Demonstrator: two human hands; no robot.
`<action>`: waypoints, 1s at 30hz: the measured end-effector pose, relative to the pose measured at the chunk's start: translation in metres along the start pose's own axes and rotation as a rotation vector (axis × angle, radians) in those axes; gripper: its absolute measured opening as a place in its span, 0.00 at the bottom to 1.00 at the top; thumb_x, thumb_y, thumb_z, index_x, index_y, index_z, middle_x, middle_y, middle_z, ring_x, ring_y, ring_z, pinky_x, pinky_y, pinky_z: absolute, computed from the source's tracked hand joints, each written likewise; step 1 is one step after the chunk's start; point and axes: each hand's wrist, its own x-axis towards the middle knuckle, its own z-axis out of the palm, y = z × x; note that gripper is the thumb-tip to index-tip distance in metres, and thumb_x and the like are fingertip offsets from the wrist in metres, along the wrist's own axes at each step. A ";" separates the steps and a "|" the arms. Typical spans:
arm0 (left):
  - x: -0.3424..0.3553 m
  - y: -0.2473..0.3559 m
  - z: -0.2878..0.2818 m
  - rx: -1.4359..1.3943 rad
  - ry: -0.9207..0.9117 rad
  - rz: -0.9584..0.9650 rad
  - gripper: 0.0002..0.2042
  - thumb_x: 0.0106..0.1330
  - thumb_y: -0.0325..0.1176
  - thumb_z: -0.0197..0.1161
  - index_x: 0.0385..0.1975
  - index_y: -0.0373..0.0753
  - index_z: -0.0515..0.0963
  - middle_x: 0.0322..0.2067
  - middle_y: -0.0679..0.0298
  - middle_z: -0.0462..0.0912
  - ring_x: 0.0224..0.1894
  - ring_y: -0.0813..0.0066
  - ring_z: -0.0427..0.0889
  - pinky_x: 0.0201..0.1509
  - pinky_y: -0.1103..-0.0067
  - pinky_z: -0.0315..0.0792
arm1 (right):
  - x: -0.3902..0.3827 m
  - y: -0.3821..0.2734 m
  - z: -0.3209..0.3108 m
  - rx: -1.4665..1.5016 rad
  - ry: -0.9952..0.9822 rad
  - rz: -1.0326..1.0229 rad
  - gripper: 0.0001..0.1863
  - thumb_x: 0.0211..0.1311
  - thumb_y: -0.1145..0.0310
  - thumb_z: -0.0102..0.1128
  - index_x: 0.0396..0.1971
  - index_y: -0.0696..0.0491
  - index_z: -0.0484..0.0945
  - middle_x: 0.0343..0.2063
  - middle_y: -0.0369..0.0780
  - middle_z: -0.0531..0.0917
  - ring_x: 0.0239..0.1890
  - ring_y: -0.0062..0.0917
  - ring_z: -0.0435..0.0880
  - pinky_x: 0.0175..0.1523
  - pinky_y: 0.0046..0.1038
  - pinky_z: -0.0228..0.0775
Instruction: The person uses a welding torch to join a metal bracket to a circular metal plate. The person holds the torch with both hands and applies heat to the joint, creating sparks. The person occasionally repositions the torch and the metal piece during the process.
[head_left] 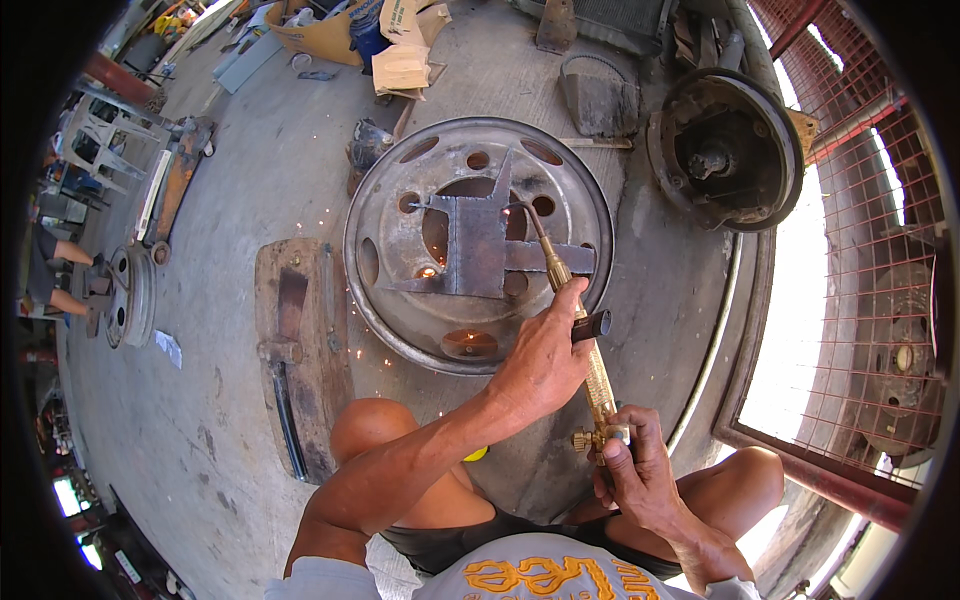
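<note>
My left hand (545,355) is closed round the front part of a brass cutting torch (597,378). A short dark piece (592,325) sticks out beside its fingers. Farther back, near the brass valve knobs, my right hand (640,460) grips the torch's rear end. The bent tip points at the upper right of a flat steel plate (478,250) with jagged arms, and a small glow shows there. That plate lies across a large steel wheel rim (470,345) on the floor. Orange sparks show at the plate's lower left and left of the rim.
A hammer (282,370) lies on a rusty metal piece (335,380) left of my knee. A dustpan (600,100) and brake drum (725,150) sit at far right, by a red mesh fence (850,110). Another person's limbs (70,275) show at far left beside a wheel (130,298).
</note>
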 end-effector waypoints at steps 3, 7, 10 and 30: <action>0.000 0.000 0.001 -0.013 -0.002 -0.005 0.27 0.76 0.29 0.65 0.71 0.30 0.65 0.31 0.45 0.87 0.36 0.49 0.90 0.45 0.60 0.78 | 0.000 0.001 0.001 -0.010 0.020 -0.001 0.21 0.84 0.52 0.54 0.61 0.43 0.55 0.39 0.43 0.79 0.19 0.19 0.78 0.19 0.20 0.67; 0.001 0.000 0.001 -0.026 0.009 0.014 0.27 0.76 0.29 0.65 0.71 0.30 0.65 0.32 0.44 0.87 0.38 0.47 0.91 0.46 0.59 0.78 | 0.001 0.003 0.002 0.016 0.029 -0.026 0.22 0.83 0.53 0.56 0.59 0.42 0.53 0.39 0.44 0.78 0.18 0.19 0.78 0.18 0.20 0.66; 0.000 0.001 0.000 -0.007 -0.001 0.011 0.27 0.75 0.28 0.65 0.70 0.30 0.65 0.32 0.44 0.87 0.38 0.46 0.90 0.46 0.59 0.79 | 0.001 0.003 0.003 0.030 0.045 -0.014 0.22 0.83 0.53 0.57 0.59 0.42 0.53 0.39 0.44 0.78 0.18 0.19 0.77 0.18 0.20 0.66; 0.000 -0.002 0.001 -0.021 -0.008 0.001 0.29 0.73 0.25 0.65 0.72 0.29 0.64 0.34 0.44 0.88 0.40 0.46 0.91 0.48 0.59 0.80 | 0.001 0.001 0.002 0.083 0.045 -0.007 0.21 0.85 0.57 0.54 0.58 0.49 0.53 0.36 0.42 0.79 0.20 0.17 0.78 0.20 0.21 0.70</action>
